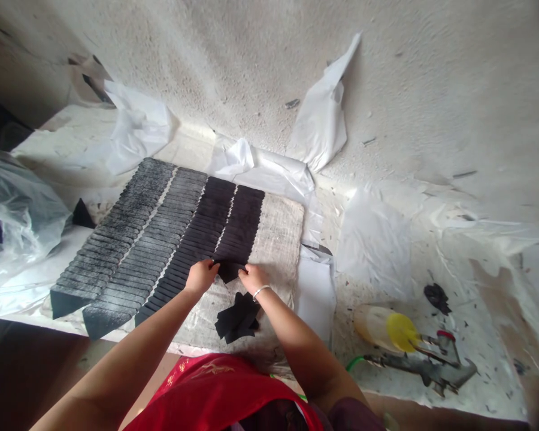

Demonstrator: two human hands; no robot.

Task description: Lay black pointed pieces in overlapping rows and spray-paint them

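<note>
My left hand (202,276) pinches the left corner of a dark triangular piece (228,272). The right corner of that same piece is between the fingers of my right hand (254,279). It lies at the near end of the fourth column of overlapping black pieces (240,224). Further left, two columns look greyish and dusted (119,218), with pointed ends at the near side. All the columns rest on a pale, worn board (281,224). Just below my hands sits a loose pile of black pieces (237,318).
A spray gun (431,366) with a yellow-marked cup (388,328) and green hose lies at the right. A black clump (437,298) is behind it. Clear plastic (22,203) covers the left side. White sheets (317,287) lie beside the board, below a rough wall (233,66).
</note>
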